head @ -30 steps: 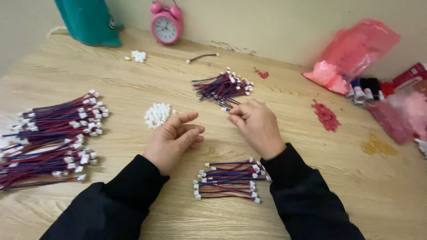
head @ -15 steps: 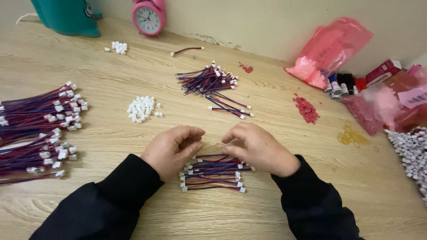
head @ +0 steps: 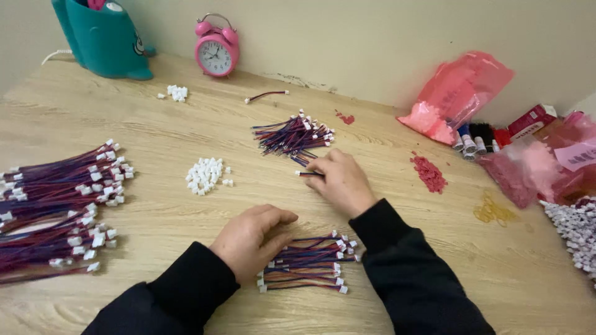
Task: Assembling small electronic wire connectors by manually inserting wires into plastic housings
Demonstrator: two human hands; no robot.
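Wooden table [head: 155, 130], seen from above. Left hand [head: 251, 234] at 6 o'clock, palm down, fingers loosely curled, resting on the left end of a small bundle of red-blue wire leads [head: 307, 262] with white plug ends; it presses on them rather than gripping. Right hand [head: 338, 181] just past centre toward 1 o'clock, fingers bent and drawn together, pinching a single wire lead [head: 306, 174] at the near edge of a loose wire pile [head: 292, 135] lying at 12 o'clock. Heap of white connector housings [head: 205, 175] at 10 o'clock from the left hand, apart from both hands. Large stacks of finished leads [head: 59, 208] at 9 o'clock. Pink alarm clock [head: 216, 53] and teal holder [head: 102, 38] against the wall at 11 o'clock. Pink plastic bags [head: 459, 93] at 2 o'clock
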